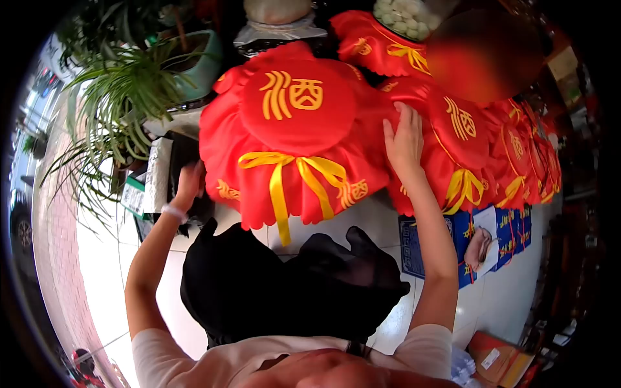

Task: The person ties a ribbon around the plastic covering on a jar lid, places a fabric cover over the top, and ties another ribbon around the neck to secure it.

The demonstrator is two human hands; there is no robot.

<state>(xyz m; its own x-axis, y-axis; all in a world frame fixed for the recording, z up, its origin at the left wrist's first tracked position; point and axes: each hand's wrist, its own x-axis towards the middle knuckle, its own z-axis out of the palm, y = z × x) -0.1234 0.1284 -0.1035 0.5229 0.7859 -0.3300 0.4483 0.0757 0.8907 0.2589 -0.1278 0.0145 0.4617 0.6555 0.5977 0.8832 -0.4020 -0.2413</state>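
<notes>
A large red cloth jar cover [301, 123] with yellow characters on its round top is in front of me. A yellow ribbon [281, 187] is tied in a bow at its front, and the cloth hides whatever is beneath. My right hand [406, 139] lies against the cloth's right side, fingers extended, where it meets a second red cover [456, 119]. Beside the left edge of the near cover is my left hand [189, 184]; its fingers are blurred and partly hidden, so I cannot tell whether they touch the cloth. A pale band circles that wrist.
More red covers [514, 145] line up to the right. Blue boxes [495, 242] stand on the tiled floor below them. A potted plant [194, 64] with long leaves is at the left. Behind are a jar of pale round pieces [404, 18] and a brown cardboard box [495, 359] lies lower right.
</notes>
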